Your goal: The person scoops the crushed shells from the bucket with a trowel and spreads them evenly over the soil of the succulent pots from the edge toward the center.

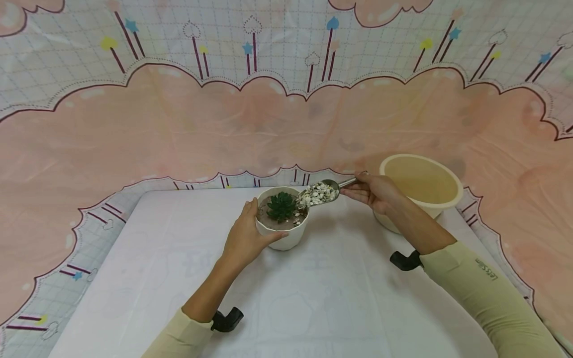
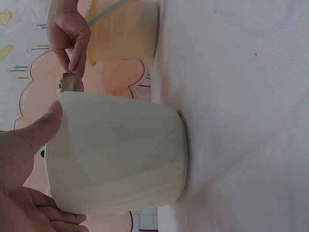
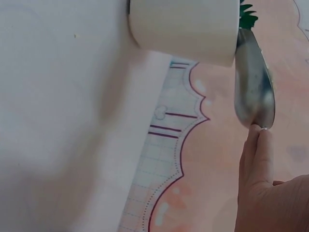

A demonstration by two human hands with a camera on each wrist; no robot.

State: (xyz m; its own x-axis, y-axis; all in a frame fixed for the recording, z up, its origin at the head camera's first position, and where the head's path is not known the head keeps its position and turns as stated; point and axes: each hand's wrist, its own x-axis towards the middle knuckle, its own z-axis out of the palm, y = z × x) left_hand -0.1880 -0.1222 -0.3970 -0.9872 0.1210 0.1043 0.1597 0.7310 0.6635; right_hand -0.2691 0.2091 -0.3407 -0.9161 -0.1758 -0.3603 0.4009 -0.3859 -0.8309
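My left hand [image 1: 243, 237] grips a white flower pot [image 1: 287, 241] at its left side, thumb near the front rim and fingers round the far side. In it a green succulent [image 1: 281, 207] grows from greyish soil, with a few pale pebbles at the right edge. A metal scoop [image 3: 253, 92] is held by its handle in my right hand [image 1: 375, 191]. Pale stone chips [image 1: 316, 194] fill the scoop, whose front end lies over the pot's right rim. The left wrist view shows the pot's smooth wall [image 2: 116, 150] and hides its contents.
Behind my right forearm stands a cream-coloured bucket [image 1: 385, 222]; the arm covers part of it. A white table top [image 1: 322, 288] lies under everything, with a patterned pink and white cloth [image 1: 250, 129] behind it. Black wrist mounts [image 1: 227, 319] stick out from both sleeves.
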